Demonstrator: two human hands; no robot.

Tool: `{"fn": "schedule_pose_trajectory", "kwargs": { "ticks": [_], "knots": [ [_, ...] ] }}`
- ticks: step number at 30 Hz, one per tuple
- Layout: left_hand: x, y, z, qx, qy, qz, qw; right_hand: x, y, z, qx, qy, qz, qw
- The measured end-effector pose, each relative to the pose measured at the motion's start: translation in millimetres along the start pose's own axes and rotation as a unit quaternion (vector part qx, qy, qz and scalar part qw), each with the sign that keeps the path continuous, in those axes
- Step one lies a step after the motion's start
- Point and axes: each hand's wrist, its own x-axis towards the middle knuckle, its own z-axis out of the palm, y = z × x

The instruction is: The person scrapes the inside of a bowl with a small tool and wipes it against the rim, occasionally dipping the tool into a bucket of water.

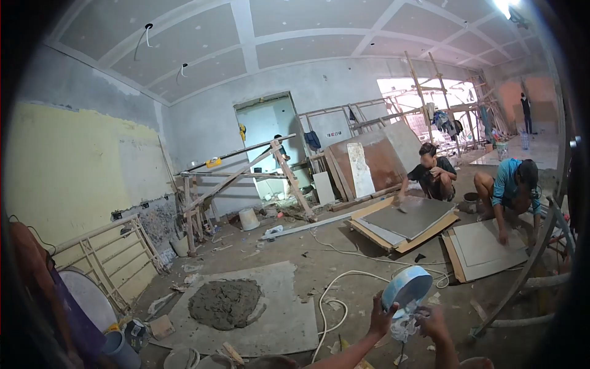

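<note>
Left hand (380, 318) comes up from the bottom of the view with its fingers curled on the lower-left edge of a blue roll (410, 284), holding it. The roll is raised above the floor (375, 267), up and to the right of those fingers, its long outline slanting from lower left to upper right and one flat round face turned partly to the right. Crumpled clear film (404, 326) hangs beneath it, between the two hands. The right hand (435, 326) is at the film's right side, below the roll and slightly to its right, fingers bent and narrow; whether they grip the film cannot be told. The left hand is the nearer to the roll, touching it; the right is nearer to the loose film.

Beyond, a pale hose (324, 299) loops over the floor, with a heap of wet mortar (224, 302) on a flat sheet (284, 307) to the left. Farther right, two people (444, 178) (507, 184) crouch over boards (409, 216) (488, 249).
</note>
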Motion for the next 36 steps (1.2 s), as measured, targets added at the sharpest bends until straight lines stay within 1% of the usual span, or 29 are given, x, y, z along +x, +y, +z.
{"fn": "schedule_pose_trajectory", "kwargs": {
  "ticks": [2,3,5,6,8,9,10,12,13,14,16,17,19,20,22,24,26,28,29,31,32,34,35,36],
  "knots": [
    [-1,-10,5,0.001,-0.01,0.011,1.0,-3,-8,-2,-0.07,0.051,0.002,0.996],
    [-1,-12,7,0.003,-0.02,0.023,1.0,-2,-5,2,-0.07,0.054,0.004,0.996],
    [-1,-16,8,0.013,-0.012,0.011,1.0,0,6,10,-0.034,0.008,-0.034,0.999],
    [-1,-15,9,0.025,-0.003,-0.001,1.0,-4,6,10,-0.033,0.013,-0.027,0.999],
    [5,-14,8,0.012,-0.001,0.008,1.0,-6,-1,10,-0.004,-0.044,-0.031,0.999],
    [6,-12,7,0.002,0.009,0.018,1.0,-6,-1,8,0.01,-0.041,-0.034,0.999],
    [7,-6,7,0.0,0.007,0.01,1.0,-5,-5,5,0.01,-0.039,-0.025,0.999],
    [6,3,11,-0.035,0.011,0.038,0.999,-4,-8,-1,-0.054,0.052,-0.045,0.996],
    [7,-1,14,-0.059,0.007,0.045,0.997,2,5,-3,-0.123,0.093,-0.076,0.985],
    [3,0,18,-0.063,0.002,0.038,0.997,-2,10,-4,-0.124,0.097,-0.068,0.985],
    [1,4,22,-0.071,-0.019,0.036,0.997,-10,-7,3,-0.05,0.046,-0.055,0.996],
    [2,5,21,-0.074,-0.023,0.032,0.996,-13,-13,3,-0.051,0.05,-0.05,0.996],
    [6,0,16,-0.015,-0.013,0.033,0.999,-20,-20,1,-0.036,-0.016,-0.009,0.999],
    [8,-2,16,-0.019,-0.018,0.028,0.999,-21,-21,-2,-0.036,-0.011,-0.003,0.999],
    [10,2,17,-0.054,-0.038,0.024,0.998,-18,-22,-8,-0.116,0.055,-0.045,0.991],
    [6,13,18,-0.061,-0.033,0.004,0.998,-16,-16,-14,-0.135,0.074,-0.048,0.987],
    [4,15,21,-0.093,-0.036,0.019,0.995,-15,-12,-14,-0.154,0.096,-0.056,0.982],
    [-1,9,22,-0.086,-0.044,-0.002,0.995,-19,-15,0,-0.058,0.047,-0.021,0.997],
    [-2,6,22,-0.075,-0.049,-0.019,0.996,-22,-18,2,-0.057,0.051,-0.016,0.997],
    [4,6,18,-0.073,-0.046,-0.017,0.996,-27,-26,1,-0.009,-0.011,0.014,1.0],
    [8,10,16,-0.071,-0.038,-0.01,0.997,-26,-26,-2,-0.009,-0.009,0.019,1.0],
    [7,19,14,-0.095,-0.041,-0.033,0.994,-19,-17,-9,-0.05,0.056,-0.005,0.997],
    [6,20,14,-0.095,-0.032,-0.029,0.995,-15,-9,-11,-0.05,0.058,0.003,0.997],
    [5,22,15,-0.095,-0.023,-0.024,0.995,-10,0,-13,0.015,0.068,0.009,0.998]
  ]
}}
